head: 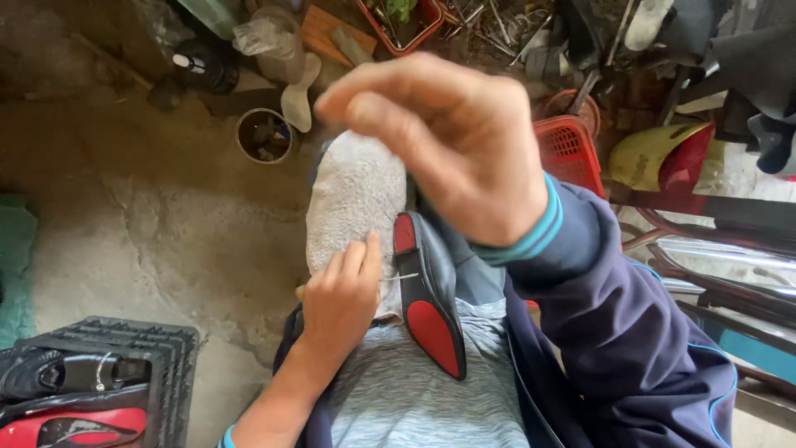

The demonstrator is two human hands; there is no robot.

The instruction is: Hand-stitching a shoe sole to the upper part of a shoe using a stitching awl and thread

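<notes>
the black leather shoe with a red sole [427, 290] lies sole-up on the person's lap, its side against a grey fuzzy towel [352, 199]. the left hand [340, 299] presses on the towel right beside the shoe, fingers close together, pinching a thin pale thread [402, 276] that runs to the sole's edge. the right hand [439, 141] is lifted high, fingers curled together; i cannot tell if it holds anything. the sewing looks partly done, with much of the edge left. there is open room above the lap, but a black plastic crate [124, 365] and a red plastic basket [568, 153] sit close at the sides.
</notes>
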